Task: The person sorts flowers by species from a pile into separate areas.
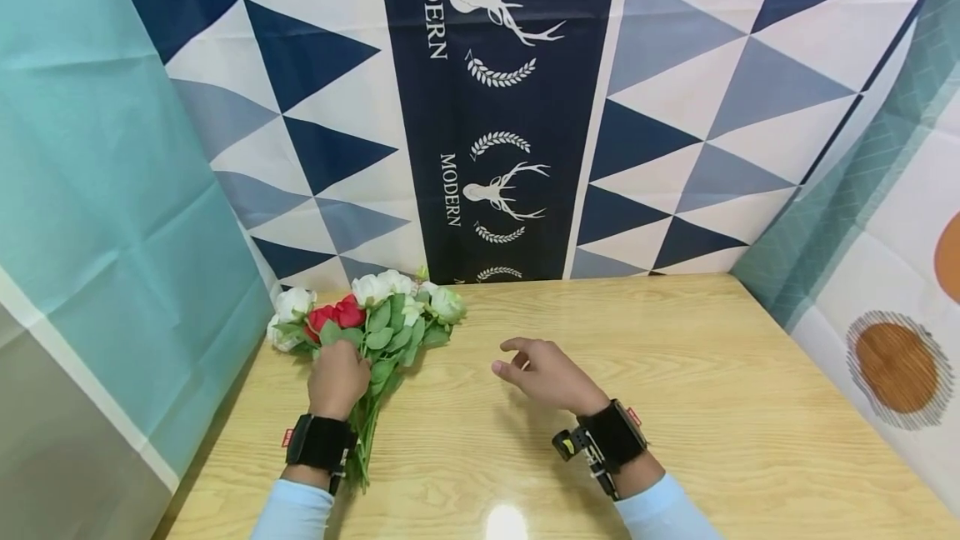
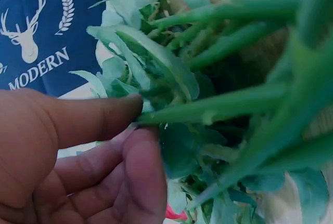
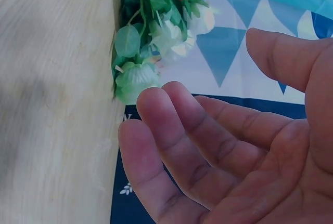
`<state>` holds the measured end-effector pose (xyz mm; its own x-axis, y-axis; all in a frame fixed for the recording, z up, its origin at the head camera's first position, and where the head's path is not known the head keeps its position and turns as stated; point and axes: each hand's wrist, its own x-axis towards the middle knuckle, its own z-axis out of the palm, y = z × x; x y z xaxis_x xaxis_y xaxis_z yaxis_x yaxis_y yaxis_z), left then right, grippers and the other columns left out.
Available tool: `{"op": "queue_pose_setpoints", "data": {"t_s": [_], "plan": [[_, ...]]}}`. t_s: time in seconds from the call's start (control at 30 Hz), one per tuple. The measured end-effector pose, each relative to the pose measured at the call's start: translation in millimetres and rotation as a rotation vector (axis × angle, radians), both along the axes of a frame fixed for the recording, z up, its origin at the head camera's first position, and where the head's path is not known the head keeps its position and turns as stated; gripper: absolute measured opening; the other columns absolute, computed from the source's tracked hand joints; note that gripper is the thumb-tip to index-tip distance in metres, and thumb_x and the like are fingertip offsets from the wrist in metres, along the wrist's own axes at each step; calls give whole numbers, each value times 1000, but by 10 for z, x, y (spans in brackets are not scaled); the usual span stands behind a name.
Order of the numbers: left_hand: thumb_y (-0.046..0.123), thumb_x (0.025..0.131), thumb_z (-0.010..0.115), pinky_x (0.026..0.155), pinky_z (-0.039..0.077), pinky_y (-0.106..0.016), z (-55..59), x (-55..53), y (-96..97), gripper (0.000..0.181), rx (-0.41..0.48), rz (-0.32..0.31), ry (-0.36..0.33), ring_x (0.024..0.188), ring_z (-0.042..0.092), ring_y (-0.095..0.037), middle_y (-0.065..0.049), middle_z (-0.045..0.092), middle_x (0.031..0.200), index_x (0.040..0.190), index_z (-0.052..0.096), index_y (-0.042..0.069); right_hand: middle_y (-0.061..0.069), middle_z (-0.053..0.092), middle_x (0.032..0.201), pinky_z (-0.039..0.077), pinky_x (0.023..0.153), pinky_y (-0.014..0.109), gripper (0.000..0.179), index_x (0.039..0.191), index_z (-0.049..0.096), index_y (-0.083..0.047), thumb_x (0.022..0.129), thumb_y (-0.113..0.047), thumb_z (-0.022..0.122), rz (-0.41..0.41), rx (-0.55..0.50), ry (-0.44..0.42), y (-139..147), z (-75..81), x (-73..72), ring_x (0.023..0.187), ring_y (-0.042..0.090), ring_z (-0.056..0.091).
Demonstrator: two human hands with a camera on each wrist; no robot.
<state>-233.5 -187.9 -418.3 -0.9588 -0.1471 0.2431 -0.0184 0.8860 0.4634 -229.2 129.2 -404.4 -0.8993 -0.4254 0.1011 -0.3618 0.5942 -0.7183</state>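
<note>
A bunch of flowers (image 1: 390, 332) with white and red blooms and long green stems lies at the table's left. My left hand (image 1: 339, 377) is over its left side. In the left wrist view, the thumb and forefinger of that hand (image 2: 104, 151) pinch one green stem (image 2: 218, 107) just below the leaves. Red roses (image 1: 337, 315) show right beyond the knuckles. Apart from the bunch, my right hand (image 1: 551, 373) hovers above the middle of the table with loosely bent fingers and nothing in them. The right wrist view shows its bare palm (image 3: 250, 182).
The pale wooden table (image 1: 675, 407) reaches back to a patterned cloth (image 1: 495, 107) with deer heads and triangles. A turquoise cloth (image 1: 112, 190) hangs close along the left side, and another cloth (image 1: 885, 290) borders the right.
</note>
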Motion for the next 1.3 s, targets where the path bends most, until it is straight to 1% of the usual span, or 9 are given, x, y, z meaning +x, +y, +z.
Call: {"op": "queue_pose_setpoints", "data": {"t_s": [0.17,0.33,0.47,0.6,0.7,0.83,1.03,1.13,1.3], "plan": [[10,92,68,46,18,-28,34,-19,39,57,38,-8,74,42,21,-14,2,15,52,53,28,18,4,65,93,49,63,30,48,130,58,-4,98,-38,60,-17,-9,11,1,33,-35,76,12,60],[11,93,68,48,15,-28,98,-72,139,54,20,-36,156,45,19,-14,2,14,55,56,29,18,3,65,94,50,63,30,48,130,59,-5,97,-40,60,-35,-11,10,10,39,-75,77,11,60],[10,91,70,47,23,-28,131,-95,205,34,8,-39,236,45,33,-15,-1,35,51,61,54,10,3,66,94,50,64,30,46,129,60,-6,97,-39,61,-57,-20,24,9,7,-108,77,11,60],[9,88,73,49,41,-34,177,-63,288,11,4,-40,335,52,53,-20,-10,62,67,80,71,2,3,66,94,50,66,30,46,128,60,-6,97,-40,60,-60,-33,40,-18,-34,-125,80,11,61],[9,88,73,51,46,-36,239,-26,406,9,19,-65,399,56,58,-22,-12,66,75,85,73,1,1,67,93,50,68,30,44,128,60,-6,98,-38,60,-55,-40,68,-41,-30,-121,80,10,62],[12,89,73,52,47,-33,319,-27,633,9,61,-121,454,59,59,-18,-8,66,75,86,74,4,-3,66,86,50,67,31,38,125,62,-7,98,-34,61,-67,-88,132,-69,36,-109,76,9,61],[15,91,71,52,45,-25,356,-36,1026,9,184,-270,429,57,55,-8,0,64,71,87,73,8,-5,68,88,52,65,28,27,117,68,-8,98,-26,62,-98,-225,272,-113,137,-86,74,8,62],[16,91,71,52,45,-22,323,-11,1187,7,261,-348,378,58,56,-5,3,64,70,89,73,9,-3,70,92,53,65,28,23,115,70,-9,98,-22,63,-122,-312,329,-123,161,-72,75,9,64],[17,92,70,54,47,-20,239,-5,1376,6,349,-429,304,61,57,-3,5,65,73,89,73,11,2,70,93,54,66,32,19,113,71,-8,95,-15,65,-204,-444,379,-125,196,-73,79,14,65]]}}
